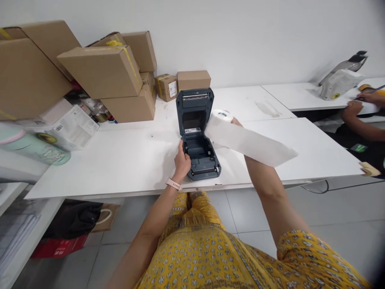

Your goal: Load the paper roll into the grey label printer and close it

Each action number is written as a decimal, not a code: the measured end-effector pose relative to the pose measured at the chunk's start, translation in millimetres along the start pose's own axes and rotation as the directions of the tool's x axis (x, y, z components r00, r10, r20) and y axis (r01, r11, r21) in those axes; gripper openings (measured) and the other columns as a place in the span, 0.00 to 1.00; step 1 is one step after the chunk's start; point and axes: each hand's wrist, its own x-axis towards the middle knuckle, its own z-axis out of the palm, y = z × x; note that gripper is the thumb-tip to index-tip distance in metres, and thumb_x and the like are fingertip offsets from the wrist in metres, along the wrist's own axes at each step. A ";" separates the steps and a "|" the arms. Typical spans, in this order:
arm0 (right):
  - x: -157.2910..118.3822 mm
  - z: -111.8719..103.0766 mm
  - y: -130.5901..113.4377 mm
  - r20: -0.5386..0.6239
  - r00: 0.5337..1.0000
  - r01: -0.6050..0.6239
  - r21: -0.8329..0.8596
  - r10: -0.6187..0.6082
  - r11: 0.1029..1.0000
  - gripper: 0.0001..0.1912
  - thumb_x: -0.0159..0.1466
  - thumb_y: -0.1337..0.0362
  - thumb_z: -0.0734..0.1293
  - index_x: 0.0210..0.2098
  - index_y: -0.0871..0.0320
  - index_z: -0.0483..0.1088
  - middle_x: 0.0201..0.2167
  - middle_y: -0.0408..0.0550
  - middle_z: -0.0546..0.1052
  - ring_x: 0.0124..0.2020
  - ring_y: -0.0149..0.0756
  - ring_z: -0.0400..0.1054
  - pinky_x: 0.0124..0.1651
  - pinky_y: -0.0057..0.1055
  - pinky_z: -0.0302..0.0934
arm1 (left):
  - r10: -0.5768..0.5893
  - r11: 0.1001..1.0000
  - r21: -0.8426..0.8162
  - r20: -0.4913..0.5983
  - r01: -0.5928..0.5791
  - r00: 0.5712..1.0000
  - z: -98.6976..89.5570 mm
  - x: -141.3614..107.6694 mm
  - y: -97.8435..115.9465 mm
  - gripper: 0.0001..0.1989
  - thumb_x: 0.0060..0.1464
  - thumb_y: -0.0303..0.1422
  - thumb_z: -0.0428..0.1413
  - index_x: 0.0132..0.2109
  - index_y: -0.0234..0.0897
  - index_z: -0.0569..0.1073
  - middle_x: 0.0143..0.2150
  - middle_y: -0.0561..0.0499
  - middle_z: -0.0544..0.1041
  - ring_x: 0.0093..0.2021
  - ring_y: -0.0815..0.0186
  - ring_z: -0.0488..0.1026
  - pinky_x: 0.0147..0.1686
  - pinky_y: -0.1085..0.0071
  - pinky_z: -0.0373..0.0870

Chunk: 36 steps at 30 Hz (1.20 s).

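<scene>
A dark grey label printer (201,154) stands on the white table with its lid (195,105) raised and its inner bay exposed. My left hand (182,162) grips the printer's left edge, its fingers partly hidden by the casing; a pale pink band circles that wrist. Just right of the raised lid, a roll of white labels (221,116) is held up in my right hand (236,121). A long loose strip (255,144) runs from the roll to the right, covering most of that hand. The roll is apart from the bay.
Cardboard boxes (99,72) are stacked at the left, with a white box (75,124) and a mint green bottle (33,144) in front. Two small cartons (194,79) stand by the wall. Far right, another person's hands (365,102) work near a white box (339,84).
</scene>
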 end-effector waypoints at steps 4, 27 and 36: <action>17.6 37.7 -36.1 0.300 0.954 0.055 -0.104 -0.022 0.993 0.37 0.55 0.47 0.78 0.60 0.53 0.71 0.57 0.52 0.80 0.56 0.52 0.75 0.58 0.48 0.70 | -0.001 1.000 -0.013 0.002 0.001 1.000 -1.3 -0.1 3.2 0.40 0.59 0.21 0.49 0.77 0.41 0.56 0.70 0.44 0.73 0.72 0.49 0.68 0.71 0.47 0.64; -8.0 121.8 -1.8 0.268 0.963 0.188 -0.649 -0.010 0.737 0.29 0.72 0.60 0.65 0.71 0.61 0.65 0.72 0.66 0.67 0.74 0.58 0.61 0.73 0.59 0.57 | 0.001 0.999 -0.037 0.020 0.000 1.000 -2.2 1.9 1.3 0.38 0.58 0.21 0.48 0.74 0.45 0.61 0.75 0.49 0.68 0.73 0.54 0.67 0.74 0.50 0.61; -105.1 127.1 -26.2 0.106 0.990 0.123 -0.357 -0.091 0.926 0.19 0.74 0.53 0.65 0.61 0.47 0.77 0.65 0.52 0.77 0.69 0.51 0.69 0.72 0.62 0.60 | 0.031 0.999 0.016 0.056 -0.032 0.998 -6.2 -0.3 5.2 0.36 0.61 0.22 0.48 0.75 0.44 0.61 0.76 0.48 0.66 0.74 0.53 0.66 0.74 0.49 0.60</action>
